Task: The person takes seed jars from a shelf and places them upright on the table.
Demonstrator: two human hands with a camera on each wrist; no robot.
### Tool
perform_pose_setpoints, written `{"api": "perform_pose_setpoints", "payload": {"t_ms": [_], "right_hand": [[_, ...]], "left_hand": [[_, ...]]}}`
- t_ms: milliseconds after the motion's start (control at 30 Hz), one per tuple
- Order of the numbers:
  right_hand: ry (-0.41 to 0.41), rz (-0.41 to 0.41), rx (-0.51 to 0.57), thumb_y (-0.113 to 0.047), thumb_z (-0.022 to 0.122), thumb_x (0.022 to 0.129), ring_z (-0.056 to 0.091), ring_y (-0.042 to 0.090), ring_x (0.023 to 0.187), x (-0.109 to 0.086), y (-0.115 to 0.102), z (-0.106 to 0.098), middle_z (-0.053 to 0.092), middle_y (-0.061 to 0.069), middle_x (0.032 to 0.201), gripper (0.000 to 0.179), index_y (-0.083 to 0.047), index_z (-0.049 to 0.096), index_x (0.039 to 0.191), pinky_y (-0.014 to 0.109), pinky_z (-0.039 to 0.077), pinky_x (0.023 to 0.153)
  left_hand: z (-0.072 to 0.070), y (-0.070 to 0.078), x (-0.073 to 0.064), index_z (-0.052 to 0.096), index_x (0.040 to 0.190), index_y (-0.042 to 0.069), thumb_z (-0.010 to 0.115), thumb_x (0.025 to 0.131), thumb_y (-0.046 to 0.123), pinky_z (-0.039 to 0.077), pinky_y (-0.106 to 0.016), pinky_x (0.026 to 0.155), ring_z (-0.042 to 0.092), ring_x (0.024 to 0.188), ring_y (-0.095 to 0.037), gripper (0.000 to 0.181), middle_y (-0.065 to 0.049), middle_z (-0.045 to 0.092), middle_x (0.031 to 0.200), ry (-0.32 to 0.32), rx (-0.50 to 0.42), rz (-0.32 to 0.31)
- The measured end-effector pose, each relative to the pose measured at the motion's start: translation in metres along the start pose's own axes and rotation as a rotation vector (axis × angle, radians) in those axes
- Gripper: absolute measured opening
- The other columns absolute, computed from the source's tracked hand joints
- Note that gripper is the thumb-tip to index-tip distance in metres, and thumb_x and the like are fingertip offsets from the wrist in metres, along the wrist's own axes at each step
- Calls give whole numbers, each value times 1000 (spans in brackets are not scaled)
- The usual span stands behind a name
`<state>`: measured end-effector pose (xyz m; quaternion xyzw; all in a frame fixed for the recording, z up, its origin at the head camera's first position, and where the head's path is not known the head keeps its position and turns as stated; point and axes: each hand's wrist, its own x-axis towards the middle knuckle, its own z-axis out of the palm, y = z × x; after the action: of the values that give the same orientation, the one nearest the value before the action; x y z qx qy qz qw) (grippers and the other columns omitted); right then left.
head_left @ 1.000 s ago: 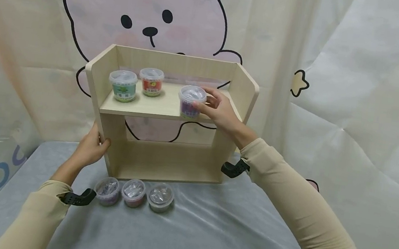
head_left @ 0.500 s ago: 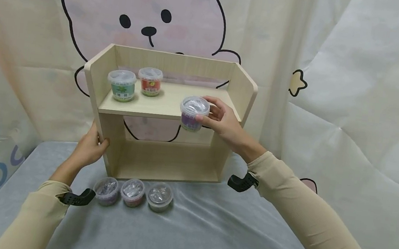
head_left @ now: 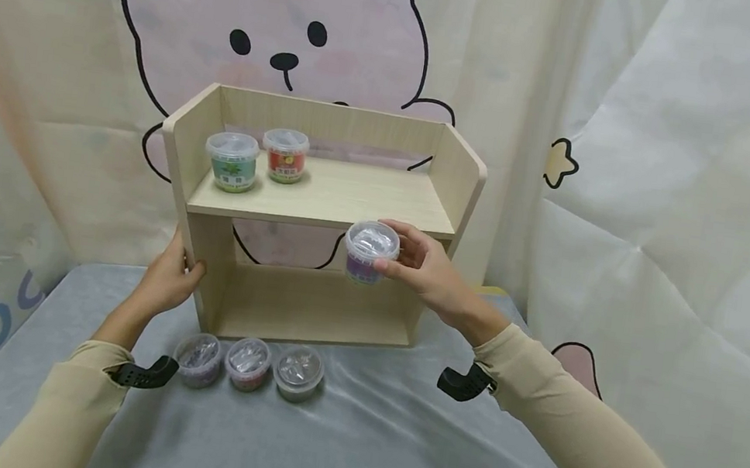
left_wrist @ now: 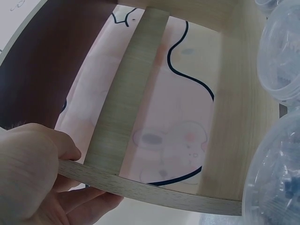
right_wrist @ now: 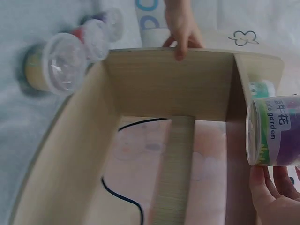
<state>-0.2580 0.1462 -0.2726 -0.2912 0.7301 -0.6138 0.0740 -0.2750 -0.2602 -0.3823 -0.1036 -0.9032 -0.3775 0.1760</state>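
My right hand (head_left: 436, 277) pinches a clear-lidded tub with a purple label (head_left: 370, 253), held upright in the air before the shelf's lower opening. In the right wrist view that tub (right_wrist: 276, 131) shows "garden" lettering, with fingers at its side. My left hand (head_left: 169, 275) grips the left side panel of a pale wooden two-tier shelf (head_left: 321, 212); in the left wrist view the thumb lies inside the panel edge and fingers outside. On the upper tier, toward the left, stand a green-labelled tub (head_left: 234, 164) and a red-labelled tub (head_left: 284, 156).
Three more lidded tubs, a left one (head_left: 199, 360), a middle one (head_left: 248, 364) and a right one (head_left: 298, 374), stand in a row in front of the shelf on the grey-blue cloth (head_left: 392, 439). A curtain with a bear drawing (head_left: 345, 19) hangs behind.
My right hand has drawn the purple-labelled tub off the upper tier, bringing it forward and down, slightly right. The left hand keeps its hold on the side panel.
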Motion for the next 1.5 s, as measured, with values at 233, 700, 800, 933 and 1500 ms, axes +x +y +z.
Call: {"api": "perform_pose_setpoints", "payload": {"t_ms": [233,700,800,933,1500], "right_hand": [[24,2,-6,-7,72,91,62,13,117,-15,27,3,56,21,139,62,-4,44,147,23,54,94],[31,90,19,-5,74,89,61,19,125,-34,82,10,52,26,143,65,0,43,147,23,55,95],[27,104,35,-6,75,89,59,26,129,-38,95,12,52,27,144,66,1,43,146,24,55,95],[19,122,63,-5,76,88,58,28,132,-43,117,18,51,27,144,66,1,42,145,23,54,96],[5,199,42,-6,80,85,59,28,126,-61,180,33,50,30,144,71,4,41,143,20,51,99]], "left_hand": [[2,2,-2,18,155,3,49,96,5,50,-62,81,58,112,-56,66,-39,54,130,-14,11,6],[-1,-2,-5,21,152,2,50,95,5,49,-60,79,60,105,-53,65,-38,57,122,-5,27,12],[-1,-3,-6,20,153,3,50,95,5,49,-56,75,61,102,-51,65,-37,57,122,-7,35,6],[-1,-4,-5,20,153,4,50,95,5,48,-53,72,61,98,-49,66,-36,59,120,5,39,5],[1,-1,0,15,157,7,46,97,6,47,-66,88,57,112,-55,68,-39,53,130,-12,-12,-23]]}}
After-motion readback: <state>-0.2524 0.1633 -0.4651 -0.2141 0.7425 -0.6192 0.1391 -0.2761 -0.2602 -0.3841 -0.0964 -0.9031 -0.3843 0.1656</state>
